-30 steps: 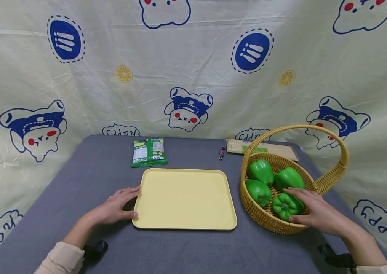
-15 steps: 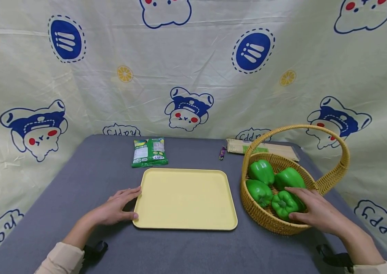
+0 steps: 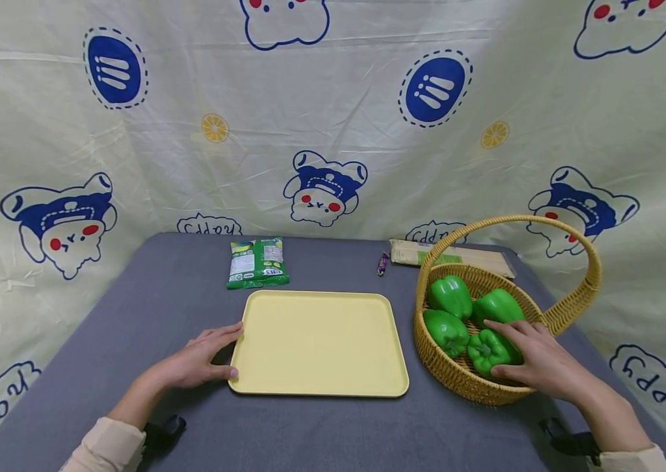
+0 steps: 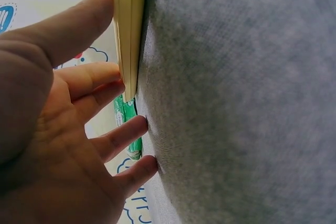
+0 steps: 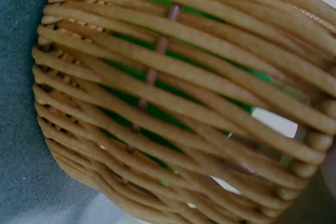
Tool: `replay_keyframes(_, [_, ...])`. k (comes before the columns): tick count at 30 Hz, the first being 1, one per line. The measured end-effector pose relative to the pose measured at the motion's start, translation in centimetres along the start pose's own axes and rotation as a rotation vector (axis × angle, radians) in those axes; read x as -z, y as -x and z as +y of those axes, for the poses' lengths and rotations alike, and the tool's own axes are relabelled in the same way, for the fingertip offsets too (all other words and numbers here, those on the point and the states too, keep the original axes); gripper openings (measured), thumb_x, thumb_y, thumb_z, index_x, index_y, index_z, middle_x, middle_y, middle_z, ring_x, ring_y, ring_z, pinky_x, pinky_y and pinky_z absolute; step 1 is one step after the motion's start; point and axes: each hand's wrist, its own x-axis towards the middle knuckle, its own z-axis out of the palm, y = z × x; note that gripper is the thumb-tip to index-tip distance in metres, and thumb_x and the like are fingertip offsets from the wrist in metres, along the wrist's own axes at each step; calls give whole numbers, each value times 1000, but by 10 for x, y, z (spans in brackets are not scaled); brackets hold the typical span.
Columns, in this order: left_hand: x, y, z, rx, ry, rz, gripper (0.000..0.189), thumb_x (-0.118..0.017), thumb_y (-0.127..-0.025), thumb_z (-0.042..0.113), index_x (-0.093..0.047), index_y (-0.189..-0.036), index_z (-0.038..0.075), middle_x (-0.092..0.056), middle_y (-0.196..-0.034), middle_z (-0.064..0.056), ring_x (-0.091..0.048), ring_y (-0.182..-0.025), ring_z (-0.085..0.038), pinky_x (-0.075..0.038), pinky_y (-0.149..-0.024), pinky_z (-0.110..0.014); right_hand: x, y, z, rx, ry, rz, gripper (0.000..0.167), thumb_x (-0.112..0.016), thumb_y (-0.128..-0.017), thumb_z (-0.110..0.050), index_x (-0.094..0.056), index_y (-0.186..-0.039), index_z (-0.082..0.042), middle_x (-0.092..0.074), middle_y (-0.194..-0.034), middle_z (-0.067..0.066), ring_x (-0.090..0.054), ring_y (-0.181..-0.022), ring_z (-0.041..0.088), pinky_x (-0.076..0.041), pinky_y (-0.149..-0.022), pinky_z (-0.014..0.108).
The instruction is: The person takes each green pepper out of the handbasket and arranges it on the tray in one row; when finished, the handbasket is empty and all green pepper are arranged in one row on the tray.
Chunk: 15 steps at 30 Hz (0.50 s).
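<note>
Four green peppers (image 3: 449, 296) lie in the basket (image 3: 457, 380) on the right of the bench (image 3: 309, 432). Across the sheet (image 3: 321, 85) behind, upside-down lettering appears to read "happy", among cartoon figures and blue badges. The bag (image 3: 257, 263), green with pale panels, carries print too small to read, as does the green label of the flat packet (image 3: 474, 257) behind the basket. Beside that packet lies a small purple wrapper (image 3: 383, 263).

The right hand (image 3: 539, 359) reaches into the basket and holds the front pepper (image 3: 491, 354), thumb on its near side, fingers over the far side; the wicker hides the grip from the right wrist camera. The left hand (image 3: 200, 357) is spread at the left edge of the yellow tray (image 3: 318, 344): thumb and two fingers, set apart, touch its rim, while the other two fingertips rest on the bench. The tray lies flat between bag and wearer, just left of the basket.
</note>
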Motion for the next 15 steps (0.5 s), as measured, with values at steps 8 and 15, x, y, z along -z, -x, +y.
replay_keyframes(8, [0,0,0,14,10,-16,81,-69,-83,40,-33,-146,3,-28,-154,-17,-26,-136,-45,-18,-101,-71,0,-3,-3,3,-11,3,77,-76,-72,-48,-51,-132,-6,-53,-127,25,-48,-108,40,-39,-82,59])
replay_keyframes(15, [1,0,0,17,16,-16,82,-69,-83,40,-33,-146,3,-29,-153,-17,-25,-136,-46,-18,-100,-71,0,-3,-3,-23,-17,0,80,-75,-71,-52,-51,-131,-4,-55,-126,26,-50,-110,43,-40,-84,60])
